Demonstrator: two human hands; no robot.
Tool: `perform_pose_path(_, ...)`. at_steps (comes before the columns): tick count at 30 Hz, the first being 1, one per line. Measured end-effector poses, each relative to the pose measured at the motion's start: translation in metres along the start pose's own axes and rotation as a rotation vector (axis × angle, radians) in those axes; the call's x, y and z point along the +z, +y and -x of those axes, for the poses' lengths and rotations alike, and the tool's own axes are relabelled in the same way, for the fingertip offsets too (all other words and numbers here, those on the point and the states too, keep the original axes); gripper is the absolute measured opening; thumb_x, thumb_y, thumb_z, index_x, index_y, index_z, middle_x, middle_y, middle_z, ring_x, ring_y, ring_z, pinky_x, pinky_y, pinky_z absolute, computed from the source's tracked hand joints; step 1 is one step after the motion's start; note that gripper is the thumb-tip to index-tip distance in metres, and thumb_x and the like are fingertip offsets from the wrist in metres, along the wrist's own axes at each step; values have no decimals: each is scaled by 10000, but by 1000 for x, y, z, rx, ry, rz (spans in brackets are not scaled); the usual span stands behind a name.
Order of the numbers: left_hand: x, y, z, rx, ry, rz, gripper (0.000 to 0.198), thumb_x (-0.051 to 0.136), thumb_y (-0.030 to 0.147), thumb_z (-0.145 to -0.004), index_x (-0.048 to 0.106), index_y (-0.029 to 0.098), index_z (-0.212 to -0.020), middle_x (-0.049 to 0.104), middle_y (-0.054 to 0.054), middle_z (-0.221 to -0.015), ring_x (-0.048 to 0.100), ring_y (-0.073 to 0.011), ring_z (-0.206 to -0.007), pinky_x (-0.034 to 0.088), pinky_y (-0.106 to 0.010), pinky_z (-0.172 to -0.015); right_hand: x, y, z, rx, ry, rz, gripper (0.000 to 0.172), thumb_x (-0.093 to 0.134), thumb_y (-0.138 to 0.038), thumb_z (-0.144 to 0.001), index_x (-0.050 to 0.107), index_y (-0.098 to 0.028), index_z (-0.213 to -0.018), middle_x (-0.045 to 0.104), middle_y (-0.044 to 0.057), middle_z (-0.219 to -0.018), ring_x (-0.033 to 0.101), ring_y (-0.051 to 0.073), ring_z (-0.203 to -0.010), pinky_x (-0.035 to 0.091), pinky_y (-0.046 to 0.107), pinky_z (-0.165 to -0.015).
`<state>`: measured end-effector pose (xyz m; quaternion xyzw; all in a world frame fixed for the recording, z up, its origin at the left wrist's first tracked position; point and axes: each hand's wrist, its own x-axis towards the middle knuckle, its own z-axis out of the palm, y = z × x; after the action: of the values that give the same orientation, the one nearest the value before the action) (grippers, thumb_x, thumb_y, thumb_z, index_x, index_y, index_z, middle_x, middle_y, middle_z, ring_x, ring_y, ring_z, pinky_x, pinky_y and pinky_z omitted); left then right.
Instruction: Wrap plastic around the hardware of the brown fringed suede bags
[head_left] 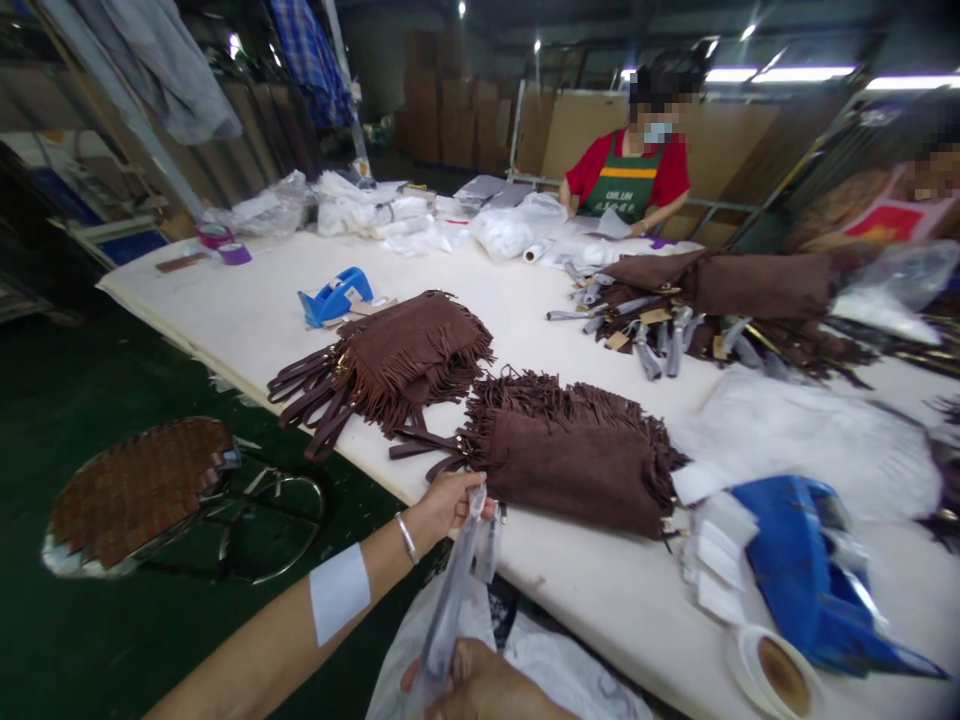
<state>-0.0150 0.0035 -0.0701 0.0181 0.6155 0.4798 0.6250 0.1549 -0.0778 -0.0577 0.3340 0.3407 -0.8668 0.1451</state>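
At the table's near edge, my left hand (pixel 454 502) pinches the upper end of a long, narrow clear plastic sleeve (pixel 450 590). My right hand (pixel 487 685), low in the view, is closed around its lower part. Whether a strap lies inside the sleeve is hard to see. Just beyond my left hand lies a dark brown fringed bag (pixel 562 465), its strap loops pointing left. A second short plastic-covered piece (pixel 487 550) hangs beside my left fingers. More brown fringed bags (pixel 420 340) are stacked farther left, their straps bare.
A blue tape dispenser (pixel 802 570) and a tape roll (pixel 776 672) are at the near right. Another blue dispenser (pixel 337 297) stands behind the bags. Bags with plastic-wrapped straps (pixel 720 290) pile up at right. A stool (pixel 142 490) is left. A co-worker (pixel 630 175) stands across the table.
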Motion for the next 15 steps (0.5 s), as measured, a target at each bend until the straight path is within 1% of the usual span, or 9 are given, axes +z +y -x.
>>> perform_pose_path(3,3,0,7,30,-35,22,288,674,397,-766,609,123,-706,695,-96,-664,639,-166,-562,514,-268,-565,-22,-1,-4,-49,32,84,405,850,-263,-448,615,-178,-767,585,-43,-545,595,142,-572,405,207,-524)
perform_pose_path(5,5,2,10,59,-67,37,287,704,392,-746,583,139,-683,654,-45,-606,597,-134,-512,501,-250,-545,-47,-7,1,-139,102,52,497,865,-352,-443,593,-188,-825,598,-37,-553,610,153,-575,420,217,-526)
perform_pose_path(6,6,3,11,75,-85,44,295,720,388,-733,560,151,-662,621,-17,-567,561,-115,-472,481,-235,-513,-61,-12,7,-203,156,25,563,867,-411,-434,572,-192,-861,617,-31,-575,610,148,-557,422,218,-517)
perform_pose_path(8,8,9,13,96,-121,59,324,750,382,-705,517,170,-629,561,20,-507,486,-94,-403,424,-218,-443,-88,-25,24,-334,324,-53,654,840,-546,-449,523,-196,-902,663,-7,-657,598,125,-506,423,215,-489)
perform_pose_path(10,10,16,16,119,-174,84,332,770,369,-685,503,179,-630,518,47,-478,443,-85,-382,401,-216,-430,-109,-42,41,-409,491,-186,662,786,-638,-510,498,-188,-900,691,30,-752,610,115,-507,449,220,-493)
perform_pose_path(11,11,20,19,145,-212,93,322,774,358,-686,509,180,-641,505,56,-478,443,-84,-393,412,-219,-448,-116,-50,49,-437,547,-292,648,771,-649,-541,499,-182,-897,698,49,-794,638,127,-557,479,233,-528)
perform_pose_path(12,14,24,22,180,-256,87,305,771,348,-695,521,179,-656,492,65,-478,445,-83,-406,429,-223,-476,-121,-59,55,-469,573,-412,633,773,-638,-559,509,-175,-899,700,64,-826,667,144,-637,508,247,-585)
perform_pose_path(14,21,30,31,254,-331,-3,246,737,340,-746,569,165,-711,486,69,-479,442,-79,-413,454,-235,-516,-124,-76,61,-560,528,-632,610,787,-595,-583,543,-163,-937,703,80,-887,685,173,-789,532,268,-693)
perform_pose_path(15,26,34,35,279,-345,-62,218,709,342,-780,600,154,-771,519,58,-513,463,-84,-430,470,-246,-537,-124,-84,61,-620,500,-723,603,784,-577,-601,555,-164,-975,704,80,-921,683,178,-828,534,272,-715)
